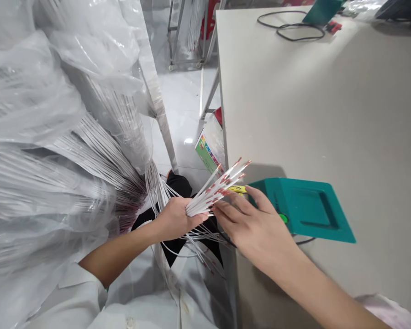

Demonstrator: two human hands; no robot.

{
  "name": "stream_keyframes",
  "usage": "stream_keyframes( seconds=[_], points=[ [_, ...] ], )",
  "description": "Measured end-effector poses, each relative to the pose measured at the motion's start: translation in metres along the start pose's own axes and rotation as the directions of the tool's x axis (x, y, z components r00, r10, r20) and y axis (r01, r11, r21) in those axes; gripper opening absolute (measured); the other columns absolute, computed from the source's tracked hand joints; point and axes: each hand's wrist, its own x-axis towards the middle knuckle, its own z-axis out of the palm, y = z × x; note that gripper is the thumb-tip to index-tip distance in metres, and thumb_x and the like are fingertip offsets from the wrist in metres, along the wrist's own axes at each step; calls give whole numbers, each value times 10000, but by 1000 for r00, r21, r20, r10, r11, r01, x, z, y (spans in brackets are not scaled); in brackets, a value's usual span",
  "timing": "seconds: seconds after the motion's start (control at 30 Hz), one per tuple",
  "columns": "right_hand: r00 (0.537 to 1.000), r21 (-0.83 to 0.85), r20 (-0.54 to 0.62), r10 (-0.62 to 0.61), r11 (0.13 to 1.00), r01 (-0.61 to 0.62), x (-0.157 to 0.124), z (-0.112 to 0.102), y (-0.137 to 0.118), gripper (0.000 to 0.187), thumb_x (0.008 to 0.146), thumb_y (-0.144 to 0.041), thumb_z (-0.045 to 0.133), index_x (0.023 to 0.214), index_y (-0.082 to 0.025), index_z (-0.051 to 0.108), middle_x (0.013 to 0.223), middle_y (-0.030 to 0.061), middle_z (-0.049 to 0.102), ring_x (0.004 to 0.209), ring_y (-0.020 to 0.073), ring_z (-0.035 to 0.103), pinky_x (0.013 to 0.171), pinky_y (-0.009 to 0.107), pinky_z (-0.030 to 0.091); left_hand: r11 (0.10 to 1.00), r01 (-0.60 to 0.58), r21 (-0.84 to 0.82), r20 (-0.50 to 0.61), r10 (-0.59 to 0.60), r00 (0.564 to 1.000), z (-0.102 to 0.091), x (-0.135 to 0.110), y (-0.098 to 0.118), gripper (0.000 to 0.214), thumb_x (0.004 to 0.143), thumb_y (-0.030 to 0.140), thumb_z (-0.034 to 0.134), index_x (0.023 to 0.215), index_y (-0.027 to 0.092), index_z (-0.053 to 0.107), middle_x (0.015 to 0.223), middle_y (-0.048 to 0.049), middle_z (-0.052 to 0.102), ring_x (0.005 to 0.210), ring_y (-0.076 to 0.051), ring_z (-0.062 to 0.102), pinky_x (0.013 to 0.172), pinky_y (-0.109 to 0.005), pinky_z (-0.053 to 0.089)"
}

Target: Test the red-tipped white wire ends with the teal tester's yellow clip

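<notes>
A bundle of thin white wires (pixel 205 201) with reddish-brown and copper-coloured ends is gripped in my left hand (pixel 178 218), the ends pointing up and to the right. My right hand (pixel 256 228) is at the right side of this bundle, its thumb and nearest fingers pinched at the wires near their ends; the fingertips are partly hidden. Its outer fingers reach beside a yellow piece with a dark print (pixel 238 188). Just beyond them, a teal-green device (pixel 311 203) with a bright green round button (pixel 283 218) lies on the table, partly covered by the hand.
The pale table (pixel 315 105) fills the right side, with a black cable (pixel 287 29) and another green device (pixel 324 11) at its far end. Plastic-wrapped wire bundles (pixel 30 91) hang over a rack bar (pixel 160 109) on the left. A printed bag (pixel 208 146) stands below the table edge.
</notes>
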Motion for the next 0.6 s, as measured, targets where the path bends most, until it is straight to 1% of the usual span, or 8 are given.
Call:
stream_keyframes(
  seconds=[0.03,0.1,0.2,0.27,0.37,0.43,0.5,0.6],
  points=[
    [1000,50,18,15,999,-15,-1,-2,0,232,817,-68,465,860,-153,676,913,77,696,982,295,590,898,510,370,1000,7,-14,8,-7,1000,-1,0,-2,186,736,285,574,717,125,668,635,2,606,610,-124,535,579,-213,411],
    [998,217,26,50,975,-54,-4,-6,3,218,824,-134,486,958,-169,654,947,69,694,966,281,600,881,499,384,998,30,-58,17,-29,999,-4,-1,-5,189,729,289,589,732,123,677,670,-13,633,639,-135,560,606,-222,428],
    [991,470,-20,130,876,-105,-6,-12,5,219,822,-222,538,1023,-200,620,917,46,698,901,229,619,840,442,427,987,71,-146,-15,-74,997,-7,-2,-7,226,705,310,630,817,120,681,699,-30,650,656,-147,576,607,-234,436],
    [976,567,-55,210,811,-143,-6,-11,4,189,816,-212,557,995,-207,619,880,45,696,853,202,624,798,397,451,976,104,-191,-47,-115,992,-8,-3,-5,263,697,316,643,867,117,671,705,-34,647,657,-150,577,601,-237,434],
    [942,645,-78,325,737,-201,-2,-4,-2,143,818,-186,563,945,-209,623,829,42,688,769,172,624,719,349,471,969,116,-217,-61,-132,989,-6,-2,0,220,706,293,629,825,111,663,741,-42,643,699,-153,575,637,-239,435],
    [922,672,-86,378,705,-227,3,3,-8,104,816,-193,572,902,-206,628,809,40,687,731,162,622,676,330,476,979,55,-195,-53,-67,996,-2,-2,0,185,715,286,612,778,116,653,739,-28,627,706,-146,558,647,-234,426],
    [905,696,-95,414,678,-237,7,11,-13,64,812,-200,577,847,-207,631,775,33,688,703,159,623,647,319,475,989,-14,-146,-27,10,1000,2,-1,-2,182,733,298,588,723,121,626,664,4,575,646,-123,512,601,-221,399],
    [871,742,-90,483,616,-266,10,21,-18,50,799,-187,582,769,-204,618,698,16,673,651,153,612,615,311,467,993,-47,-112,-1,47,999,5,0,-4,201,749,305,568,672,121,588,595,34,488,580,-91,432,542,-206,349]
  ],
)
